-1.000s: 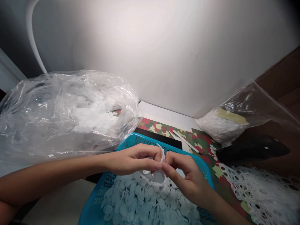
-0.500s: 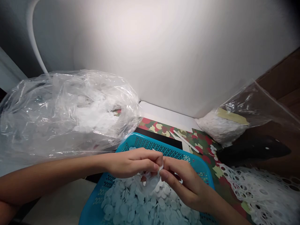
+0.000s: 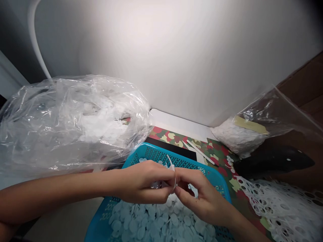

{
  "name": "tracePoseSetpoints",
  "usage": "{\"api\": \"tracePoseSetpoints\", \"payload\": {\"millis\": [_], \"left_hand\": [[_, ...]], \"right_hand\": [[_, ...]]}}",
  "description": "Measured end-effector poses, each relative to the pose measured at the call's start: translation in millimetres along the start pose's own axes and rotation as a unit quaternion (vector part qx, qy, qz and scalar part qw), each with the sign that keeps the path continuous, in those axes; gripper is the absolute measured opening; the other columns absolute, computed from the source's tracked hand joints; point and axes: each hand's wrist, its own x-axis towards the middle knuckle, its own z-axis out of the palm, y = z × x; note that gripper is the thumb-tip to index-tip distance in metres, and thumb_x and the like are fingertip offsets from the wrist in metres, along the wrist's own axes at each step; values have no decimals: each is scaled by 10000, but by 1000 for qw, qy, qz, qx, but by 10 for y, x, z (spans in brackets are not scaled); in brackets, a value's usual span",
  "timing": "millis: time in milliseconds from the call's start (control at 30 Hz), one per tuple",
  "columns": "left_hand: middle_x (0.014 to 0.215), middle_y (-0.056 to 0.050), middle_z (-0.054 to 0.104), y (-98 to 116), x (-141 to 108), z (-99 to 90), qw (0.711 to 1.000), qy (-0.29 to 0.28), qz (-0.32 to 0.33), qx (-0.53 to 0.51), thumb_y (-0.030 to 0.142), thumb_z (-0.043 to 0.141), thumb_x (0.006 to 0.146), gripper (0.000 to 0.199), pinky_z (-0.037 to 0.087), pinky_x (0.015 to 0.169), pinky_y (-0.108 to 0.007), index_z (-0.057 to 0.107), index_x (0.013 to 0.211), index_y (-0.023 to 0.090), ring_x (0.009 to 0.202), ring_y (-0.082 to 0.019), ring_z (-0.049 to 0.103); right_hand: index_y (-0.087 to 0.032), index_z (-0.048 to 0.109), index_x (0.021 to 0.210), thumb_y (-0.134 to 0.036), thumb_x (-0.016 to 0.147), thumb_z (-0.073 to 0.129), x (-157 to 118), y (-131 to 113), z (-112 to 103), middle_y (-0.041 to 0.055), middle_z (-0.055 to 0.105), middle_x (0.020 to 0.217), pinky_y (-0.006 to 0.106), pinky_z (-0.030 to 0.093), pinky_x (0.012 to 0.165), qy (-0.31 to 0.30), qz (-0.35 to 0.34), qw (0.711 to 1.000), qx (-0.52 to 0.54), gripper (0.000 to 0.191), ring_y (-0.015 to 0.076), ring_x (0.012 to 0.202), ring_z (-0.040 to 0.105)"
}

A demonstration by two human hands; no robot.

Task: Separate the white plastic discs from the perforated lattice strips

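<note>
White strip [image 3: 173, 169] sits pinched — between the left hand [image 3: 146, 181] and right hand [image 3: 203, 196].

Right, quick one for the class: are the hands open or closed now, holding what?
Left hand: closed, pinching thin white material.
Right hand: closed, pinching the same material.

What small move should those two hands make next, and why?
Perhaps a gentle tug by the right hand: it meets the thin, white, film-like strip gripped by the left hand, and the blue perforated plastic basket of round white discs below could catch anything dropped.
</note>
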Motion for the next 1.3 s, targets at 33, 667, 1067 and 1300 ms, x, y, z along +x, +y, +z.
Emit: {"api": "tracePoseSetpoints", "payload": {"millis": [33, 667, 1067, 1300], "left_hand": [[658, 32, 408, 6, -3, 3, 1000, -2, 6, 12, 76, 436, 765, 139, 316, 561, -237, 381, 744, 202, 597, -104, 346], [749, -45, 546, 9, -41, 53, 997, -55, 56, 11, 79, 418, 639, 210, 385, 639, -309, 295, 720, 228, 720, -186, 457], [644, 3, 454, 14, -6, -115, 973, -32, -48, -225, 272, 354, 836, 176, 350, 581, -256, 340, 677, 197, 618, -137, 417], [686, 29, 387, -13, 13, -83, 948, 41, -84, -305, 291, 401, 902, 239, 331, 560, -218, 363, 695, 179, 611, -98, 359]], "right_hand": [[-200, 481, 735, -192, 854, 444, -3, -3, -1, -41, 412, 652, 220, 324, 531, 1, -2, 1000, 7, 124, 94, 587, 372], [-205, 617, 847, -218, 873, 538, -21, -20, -31, -15, 501, 670, 214, 414, 531, -58, -105, 993, 10, 84, 103, 597, 457], [-201, 379, 629, -98, 713, 523, -4, -4, -18, 25, 531, 864, 291, 449, 731, -56, -125, 989, 50, 196, 151, 807, 519], [-192, 387, 638, -135, 785, 573, -7, -55, 21, 1, 489, 827, 242, 415, 669, 17, -94, 995, 13, 244, 115, 745, 474]]}}
